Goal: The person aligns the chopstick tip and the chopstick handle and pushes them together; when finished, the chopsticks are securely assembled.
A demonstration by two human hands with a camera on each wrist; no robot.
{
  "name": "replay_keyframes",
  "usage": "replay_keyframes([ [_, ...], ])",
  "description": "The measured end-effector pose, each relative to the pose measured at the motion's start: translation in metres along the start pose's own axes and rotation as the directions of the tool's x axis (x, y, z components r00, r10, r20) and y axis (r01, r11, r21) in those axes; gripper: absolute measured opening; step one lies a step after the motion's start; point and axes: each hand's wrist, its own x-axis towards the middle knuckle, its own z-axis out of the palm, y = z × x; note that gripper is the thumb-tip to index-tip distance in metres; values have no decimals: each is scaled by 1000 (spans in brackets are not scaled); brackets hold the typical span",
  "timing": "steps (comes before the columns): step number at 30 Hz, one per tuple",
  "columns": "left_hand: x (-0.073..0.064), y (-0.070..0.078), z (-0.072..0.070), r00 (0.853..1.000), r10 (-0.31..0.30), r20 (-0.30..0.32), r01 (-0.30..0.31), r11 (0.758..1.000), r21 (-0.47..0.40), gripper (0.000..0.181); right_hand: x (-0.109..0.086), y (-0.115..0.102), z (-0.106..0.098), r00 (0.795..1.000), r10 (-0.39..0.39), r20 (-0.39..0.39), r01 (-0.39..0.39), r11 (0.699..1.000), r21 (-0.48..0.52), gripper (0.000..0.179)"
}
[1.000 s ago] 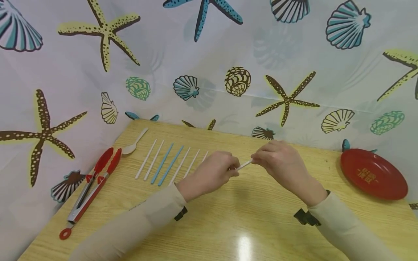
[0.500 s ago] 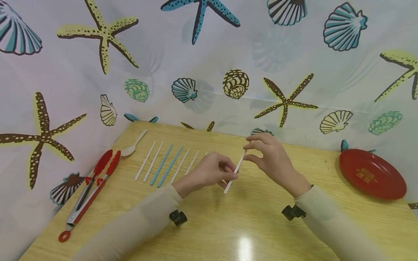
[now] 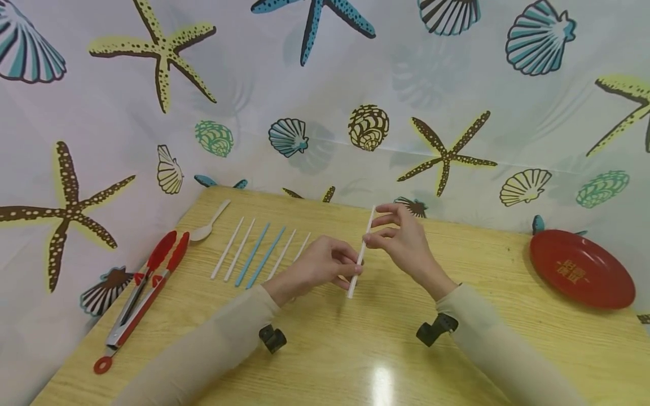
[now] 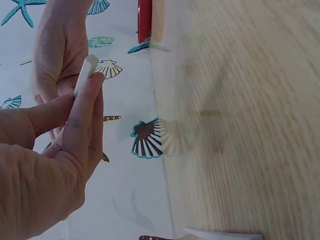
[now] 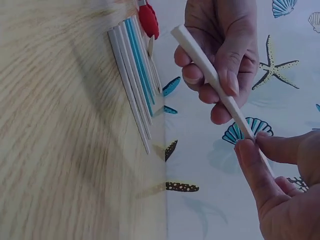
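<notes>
In the head view a white chopstick is held up over the table, leaning slightly, its thicker end low. My left hand pinches it near that lower end, between thumb and fingers. Higher up, my right hand pinches the same chopstick with thumb and fingertips, the other fingers spread along it. The right wrist view shows both grips on the chopstick. Left of my left hand lies a row of several chopsticks, including a white chopstick and a blue chopstick; my left hand hides part of the row.
A white spoon and red-tipped tongs lie at the left of the wooden table. A red oval plate sits at the right. A patterned cloth hangs behind the table's back edge.
The chopstick has turned from mostly hidden between both hands to nearly upright in view. My right hand has moved left, closer to my left hand, and now grips the chopstick's upper part.
</notes>
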Motion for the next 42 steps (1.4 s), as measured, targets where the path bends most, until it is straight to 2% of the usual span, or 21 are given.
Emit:
replay_keyframes([
  [3, 1, -3, -2, 1000, -23, 3, 23, 1000, -3, 10, 5, 5, 5, 995, 96, 16, -97, 989, 113, 55],
  [6, 1, -6, -5, 999, -35, 6, 35, 999, 16, 12, 9, 12, 10, 988, 154, 27, -156, 970, 185, 51],
  [9, 2, -10, -9, 999, -50, 6, 50, 998, 48, 13, 12, 19, 15, 982, 184, 40, -188, 958, 218, 47],
  [17, 4, -22, -20, 989, -148, -13, 148, 984, 101, 19, 19, 40, 35, 965, 248, 90, -264, 924, 276, 45],
  [22, 5, -31, -26, 976, -211, -51, 216, 965, 148, 17, 24, 50, 48, 953, 278, 117, -300, 920, 253, 40],
  [25, 7, -35, -29, 971, -229, -67, 238, 955, 175, 18, 27, 52, 53, 949, 293, 117, -313, 923, 223, 37],
  [33, 12, -33, -33, 972, -201, -120, 230, 919, 321, 20, 39, 58, 63, 942, 322, 92, -333, 930, 156, 33],
  [42, 17, -33, -31, 965, -206, -165, 257, 875, 411, 17, 47, 61, 67, 932, 354, 85, -355, 935, 7, 28],
])
